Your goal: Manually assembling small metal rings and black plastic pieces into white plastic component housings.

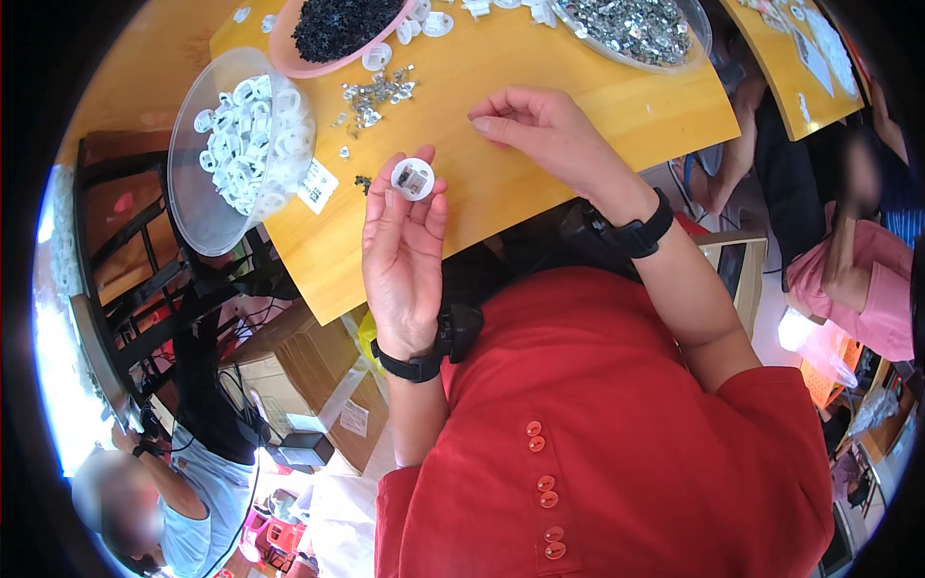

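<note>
Your left hand (399,258), half-open, holds one white disc (412,179), seemingly part-fitted with metal (416,183); your right hand (551,133), loosely curled, shows nothing gripped; white parts (241,140) at ten o'clock appear undone.

The head view is taken from the left of two head-worn fisheye cameras; the lens is directed downward; the left hand (403,252), right hand (557,137), red shirt (626,405) and table (665,111) are viewed from above at near range; edges are bent toward the rim.
</note>
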Available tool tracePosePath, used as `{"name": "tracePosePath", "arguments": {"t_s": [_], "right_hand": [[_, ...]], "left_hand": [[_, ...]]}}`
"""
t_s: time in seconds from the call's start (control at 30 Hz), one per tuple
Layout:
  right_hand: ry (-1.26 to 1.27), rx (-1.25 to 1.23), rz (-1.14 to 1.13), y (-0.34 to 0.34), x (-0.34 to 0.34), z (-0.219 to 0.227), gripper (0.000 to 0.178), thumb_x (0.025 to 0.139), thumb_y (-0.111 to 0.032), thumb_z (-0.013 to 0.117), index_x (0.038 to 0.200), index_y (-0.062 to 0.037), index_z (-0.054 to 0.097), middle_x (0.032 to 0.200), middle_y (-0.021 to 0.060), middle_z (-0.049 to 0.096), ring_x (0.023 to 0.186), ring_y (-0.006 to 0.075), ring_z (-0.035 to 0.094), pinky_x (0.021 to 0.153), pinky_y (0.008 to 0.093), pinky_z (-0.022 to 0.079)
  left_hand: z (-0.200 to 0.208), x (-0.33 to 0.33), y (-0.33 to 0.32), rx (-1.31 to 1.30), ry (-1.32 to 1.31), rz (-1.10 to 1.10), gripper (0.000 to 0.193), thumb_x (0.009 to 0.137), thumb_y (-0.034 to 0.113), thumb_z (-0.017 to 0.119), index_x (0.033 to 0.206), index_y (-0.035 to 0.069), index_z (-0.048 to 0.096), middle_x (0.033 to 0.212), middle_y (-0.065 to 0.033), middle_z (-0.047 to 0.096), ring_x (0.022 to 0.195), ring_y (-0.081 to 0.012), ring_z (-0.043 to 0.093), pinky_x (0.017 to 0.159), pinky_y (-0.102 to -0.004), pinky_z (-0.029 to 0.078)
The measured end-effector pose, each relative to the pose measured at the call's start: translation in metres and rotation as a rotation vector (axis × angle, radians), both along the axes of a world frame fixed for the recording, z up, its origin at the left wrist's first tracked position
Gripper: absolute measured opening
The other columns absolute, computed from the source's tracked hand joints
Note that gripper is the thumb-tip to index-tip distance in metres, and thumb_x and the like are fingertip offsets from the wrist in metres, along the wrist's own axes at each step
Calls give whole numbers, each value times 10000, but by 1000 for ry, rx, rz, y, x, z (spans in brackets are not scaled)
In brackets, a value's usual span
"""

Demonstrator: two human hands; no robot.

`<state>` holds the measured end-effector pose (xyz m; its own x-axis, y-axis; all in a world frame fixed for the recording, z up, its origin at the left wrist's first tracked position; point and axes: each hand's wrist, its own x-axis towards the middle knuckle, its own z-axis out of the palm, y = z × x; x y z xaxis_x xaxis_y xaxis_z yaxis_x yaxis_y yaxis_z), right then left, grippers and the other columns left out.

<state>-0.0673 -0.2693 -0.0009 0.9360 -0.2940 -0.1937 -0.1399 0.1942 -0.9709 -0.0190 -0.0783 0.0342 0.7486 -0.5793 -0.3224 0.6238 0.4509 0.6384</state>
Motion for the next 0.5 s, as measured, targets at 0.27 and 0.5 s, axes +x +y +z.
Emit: {"name": "tracePosePath", "arguments": {"t_s": [0.27, 0.5], "right_hand": [[3, -58, 8, 0, 2, -2, 209, 891, -117, 616, 1049, 20, 613, 950, 4, 627, 883, 59, 576, 806, 213, 465], [9, -9, 8, 3, 0, -6, 162, 889, -75, 606, 1020, 19, 605, 950, 10, 630, 889, 63, 582, 801, 218, 469]], "left_hand": [[3, 0, -3, 44, 3, 36, 251, 947, 100, 515, 1190, 35, 524, 1267, -170, 528, 966, -165, 604, 870, -258, 504], [0, -2, -4, 232, -147, 90, 164, 947, 68, 490, 1091, 45, 564, 1248, -171, 544, 878, -142, 615, 800, -241, 515]]}}
